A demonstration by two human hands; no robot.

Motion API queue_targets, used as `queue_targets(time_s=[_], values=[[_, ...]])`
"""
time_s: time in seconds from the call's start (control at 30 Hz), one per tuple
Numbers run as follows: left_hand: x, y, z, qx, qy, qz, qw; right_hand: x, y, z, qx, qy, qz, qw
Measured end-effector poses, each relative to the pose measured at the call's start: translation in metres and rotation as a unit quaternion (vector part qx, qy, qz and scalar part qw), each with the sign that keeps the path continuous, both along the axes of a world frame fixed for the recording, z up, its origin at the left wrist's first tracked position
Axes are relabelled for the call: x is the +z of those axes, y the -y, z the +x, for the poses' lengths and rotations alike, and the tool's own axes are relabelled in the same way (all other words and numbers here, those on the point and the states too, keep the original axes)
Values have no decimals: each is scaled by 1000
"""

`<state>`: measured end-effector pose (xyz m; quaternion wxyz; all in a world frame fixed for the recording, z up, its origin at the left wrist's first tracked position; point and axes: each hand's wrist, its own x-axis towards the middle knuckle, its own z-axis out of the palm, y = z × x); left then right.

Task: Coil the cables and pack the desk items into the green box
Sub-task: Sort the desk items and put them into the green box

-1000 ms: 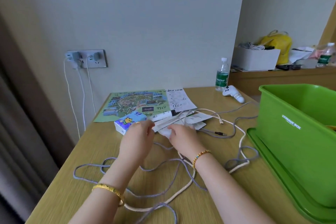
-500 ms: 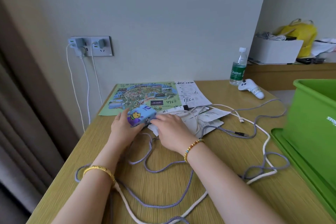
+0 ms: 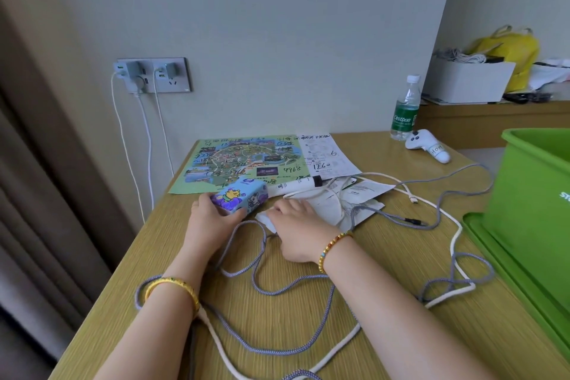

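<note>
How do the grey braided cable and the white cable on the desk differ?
The grey braided cable is speckled grey and lies in several loose loops near the hands. The white cable is plain white and runs in a longer, simpler sweep, up past the papers. The grey one crosses over the white one in places. Both lie uncoiled on the desk, outside the green box.

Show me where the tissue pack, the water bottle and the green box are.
tissue pack (image 3: pixel 243 198), head view, printed side face
water bottle (image 3: pixel 404 120), head view, green label
green box (image 3: pixel 524 194), head view, front wall
</note>
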<state>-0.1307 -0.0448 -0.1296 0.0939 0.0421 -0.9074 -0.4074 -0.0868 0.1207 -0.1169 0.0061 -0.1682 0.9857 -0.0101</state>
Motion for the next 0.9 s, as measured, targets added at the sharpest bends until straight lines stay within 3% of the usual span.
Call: queue_targets(time_s=[0.13, 0.27, 0.4, 0.5, 0.9], values=[[1, 1, 2, -5, 7, 2, 1000, 5, -3, 2, -47, 85, -67, 993], [2, 1, 2, -7, 11, 4, 1000, 10, -6, 3, -35, 83, -29, 995], [2, 1, 3, -10, 5, 6, 1000, 10, 4, 9, -16, -12, 44, 999], [2, 0, 3, -9, 7, 10, 1000, 6, 11, 14, 0, -97, 43, 994], [21, -7, 8, 11, -17, 212, 977, 21, 0, 17, 49, -257, -147, 954]])
